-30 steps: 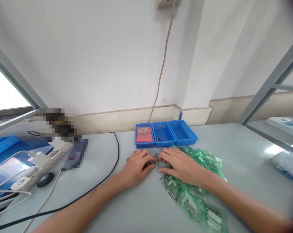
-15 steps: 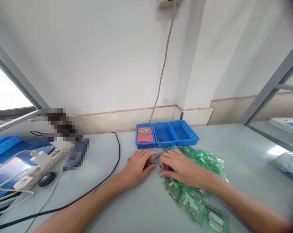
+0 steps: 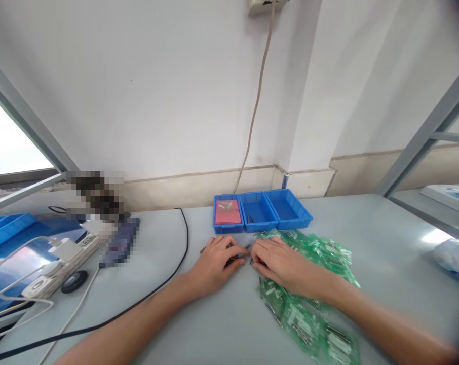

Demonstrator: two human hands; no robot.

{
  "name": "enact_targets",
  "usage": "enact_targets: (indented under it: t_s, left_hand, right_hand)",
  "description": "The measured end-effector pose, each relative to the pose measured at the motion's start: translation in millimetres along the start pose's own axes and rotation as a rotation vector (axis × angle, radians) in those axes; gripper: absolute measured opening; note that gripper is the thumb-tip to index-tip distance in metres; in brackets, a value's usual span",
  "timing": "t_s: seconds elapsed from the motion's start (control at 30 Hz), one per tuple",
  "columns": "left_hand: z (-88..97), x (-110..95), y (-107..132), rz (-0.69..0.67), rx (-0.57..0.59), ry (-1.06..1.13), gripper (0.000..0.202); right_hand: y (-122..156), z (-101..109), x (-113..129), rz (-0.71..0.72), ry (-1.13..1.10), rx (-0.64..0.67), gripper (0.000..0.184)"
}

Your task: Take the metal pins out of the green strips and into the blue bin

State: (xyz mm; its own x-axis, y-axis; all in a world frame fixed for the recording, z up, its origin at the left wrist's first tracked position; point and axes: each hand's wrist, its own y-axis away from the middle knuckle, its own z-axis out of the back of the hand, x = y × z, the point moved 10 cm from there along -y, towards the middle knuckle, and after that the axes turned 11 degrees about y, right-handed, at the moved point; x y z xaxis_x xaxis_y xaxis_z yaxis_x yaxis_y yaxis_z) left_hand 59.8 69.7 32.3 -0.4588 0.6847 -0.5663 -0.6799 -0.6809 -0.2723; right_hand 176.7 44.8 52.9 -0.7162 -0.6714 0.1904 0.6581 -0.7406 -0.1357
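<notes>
My left hand (image 3: 214,263) lies palm down on the grey table, its fingers curled over a small heap of dark metal pins (image 3: 237,258). Close to its right, my right hand (image 3: 282,263) rests on the near edge of a pile of green plastic bags (image 3: 313,299) filled with more pins. The fingertips of both hands almost meet over the loose pins. Whether either hand pinches a pin is hidden by the fingers. Just beyond the hands stand three blue trays (image 3: 290,220); the left one holds a red pad (image 3: 227,212).
A black cable (image 3: 176,268) curves across the table left of my left arm. Further left are a white power strip (image 3: 58,263) with plugs, a black disc and a blue tray. A beige cord hangs down the wall. Grey frame bars stand at both sides.
Both hands have stayed over the loose pins; the right hand's fingers shifted slightly toward the left hand. The view itself moved a little.
</notes>
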Motion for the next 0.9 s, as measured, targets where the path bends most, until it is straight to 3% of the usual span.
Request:
enact_targets:
  t_s: [0.1,0.33,0.57,0.9]
  left_hand:
    - [0.4,-1,0,0.002,0.003,-0.004,0.019]
    - [0.3,0,1,-0.003,-0.007,-0.017,0.022]
    - [1.9,1,1,0.007,-0.014,0.007,0.035]
    - [-1.6,1,1,-0.018,0.019,-0.014,0.031]
  right_hand:
    - [-2,3,-3,-0.047,-0.036,-0.029,0.022]
    - [-1,15,-22,-0.151,-0.105,-0.233,0.02]
    - [3,34,-22,-0.144,-0.102,-0.391,0.034]
    - [8,45,-34,-0.229,-0.196,-0.523,0.02]
